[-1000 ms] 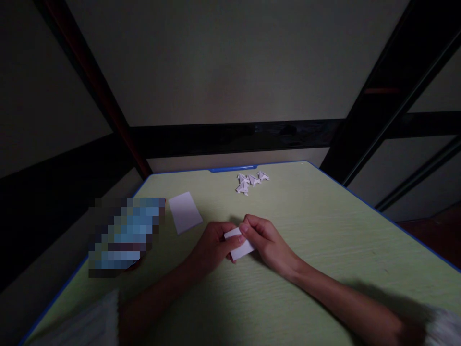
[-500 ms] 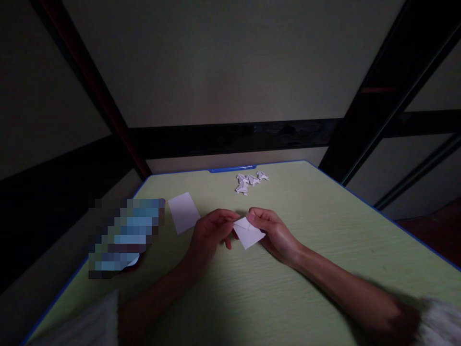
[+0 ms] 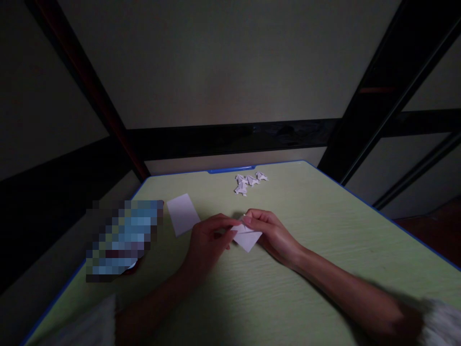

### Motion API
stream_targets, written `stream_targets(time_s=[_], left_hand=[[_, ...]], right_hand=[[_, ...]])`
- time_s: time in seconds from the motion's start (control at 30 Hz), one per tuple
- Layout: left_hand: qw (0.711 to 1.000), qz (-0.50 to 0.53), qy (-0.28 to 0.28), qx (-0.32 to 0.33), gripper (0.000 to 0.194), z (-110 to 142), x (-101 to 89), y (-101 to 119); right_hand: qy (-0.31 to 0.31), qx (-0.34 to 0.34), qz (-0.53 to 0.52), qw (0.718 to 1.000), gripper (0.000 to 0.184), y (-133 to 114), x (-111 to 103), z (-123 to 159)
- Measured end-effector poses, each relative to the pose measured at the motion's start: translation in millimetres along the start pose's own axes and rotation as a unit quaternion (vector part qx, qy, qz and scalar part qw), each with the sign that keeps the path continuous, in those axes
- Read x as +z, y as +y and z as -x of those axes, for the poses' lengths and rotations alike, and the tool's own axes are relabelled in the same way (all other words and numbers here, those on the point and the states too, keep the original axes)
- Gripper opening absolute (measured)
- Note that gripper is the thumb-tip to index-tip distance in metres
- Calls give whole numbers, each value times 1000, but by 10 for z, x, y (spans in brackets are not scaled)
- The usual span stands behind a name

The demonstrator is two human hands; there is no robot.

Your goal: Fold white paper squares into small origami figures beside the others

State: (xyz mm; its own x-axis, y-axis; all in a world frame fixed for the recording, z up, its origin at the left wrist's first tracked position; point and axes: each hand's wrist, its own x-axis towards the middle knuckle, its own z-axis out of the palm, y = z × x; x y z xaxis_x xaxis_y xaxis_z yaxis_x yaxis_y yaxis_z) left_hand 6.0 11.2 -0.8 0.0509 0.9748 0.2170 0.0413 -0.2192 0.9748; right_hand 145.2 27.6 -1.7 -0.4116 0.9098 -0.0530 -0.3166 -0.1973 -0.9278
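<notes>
Between my two hands is a small folded piece of white paper (image 3: 248,240), held just above the table with one corner pointing toward me. My left hand (image 3: 212,238) pinches its left edge between thumb and fingers. On the other side, my right hand (image 3: 272,233) grips the upper right part, its thumb pressed on top of a fold. The fingertips cover part of the upper folds. Farther back lie several small folded white paper figures (image 3: 241,189), close together. A flat white sheet of paper (image 3: 183,215) rests left of my left hand.
A phone-like device with a blurred-out screen (image 3: 126,240) is at the table's left side. The pale green table (image 3: 324,221) has a blue rim and a blue handle-like strip (image 3: 232,169) at its far edge. Behind it stands a panelled wall (image 3: 230,62).
The paper's upper part now shows a different fold, with a crease running across it. My left fingers have shifted over its left edge, and my right thumb has moved slightly left and down.
</notes>
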Motion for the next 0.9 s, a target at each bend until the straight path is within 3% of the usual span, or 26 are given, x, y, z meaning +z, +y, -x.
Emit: stream_targets(time_s=[0.1,0.3,0.47,0.63,0.9], left_hand=[[1000,-13,17,15,15,5,-11,-10],[996,-74,-1,50,16,22,-21,-27],[995,-87,33,44,14,5,-33,-65],[993,-86,73,42,13,-5,-43,-57],[994,-88,-2,61,12,38,-20,-25]], right_hand=[[-2,1,0,1000,26,3,-2,0],[23,16,-13,1000,23,-2,-9,-7],[-25,-12,7,1000,22,-33,-20,20],[-51,-44,59,996,37,-44,-1,47],[29,-45,74,996,27,50,3,7]])
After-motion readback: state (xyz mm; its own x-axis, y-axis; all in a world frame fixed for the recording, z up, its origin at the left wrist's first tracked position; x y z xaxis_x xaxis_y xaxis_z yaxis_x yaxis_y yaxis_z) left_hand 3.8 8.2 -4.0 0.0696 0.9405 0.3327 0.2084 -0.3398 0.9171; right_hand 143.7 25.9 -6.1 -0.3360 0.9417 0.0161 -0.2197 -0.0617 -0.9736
